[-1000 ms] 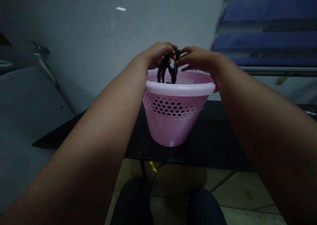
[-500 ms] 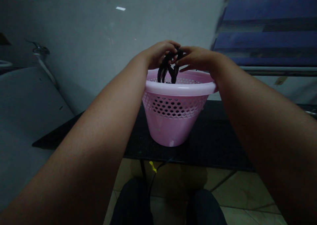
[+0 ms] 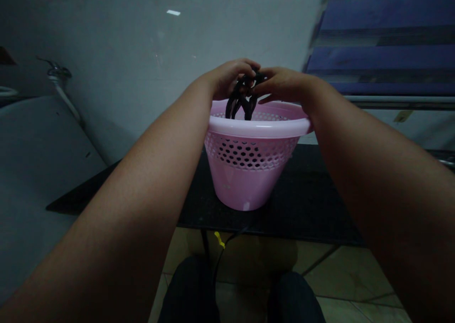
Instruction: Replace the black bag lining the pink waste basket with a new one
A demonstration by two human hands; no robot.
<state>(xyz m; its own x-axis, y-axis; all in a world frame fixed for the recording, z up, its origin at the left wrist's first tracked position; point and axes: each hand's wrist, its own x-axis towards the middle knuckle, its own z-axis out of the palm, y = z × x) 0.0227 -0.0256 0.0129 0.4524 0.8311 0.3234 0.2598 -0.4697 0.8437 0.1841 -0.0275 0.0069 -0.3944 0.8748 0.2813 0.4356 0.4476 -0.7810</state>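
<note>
A pink plastic basket (image 3: 253,164) with a perforated band stands on a black table (image 3: 305,204). Above its rim my left hand (image 3: 227,78) and my right hand (image 3: 280,83) meet, fingers pinched on a bundle of black looped cord (image 3: 242,100). The loops hang down into the basket's mouth. What lies inside the basket is hidden by its wall.
A grey wall rises behind the table, with a tap and hose (image 3: 60,83) at the left. Blue striped cloth (image 3: 384,38) hangs at the upper right. Below the table edge are my knees (image 3: 241,294), a tiled floor and a cable with a yellow tie (image 3: 219,240).
The hands have drawn slightly closer together and the black loops have bunched up and shifted a little between the fingers. The basket has not moved.
</note>
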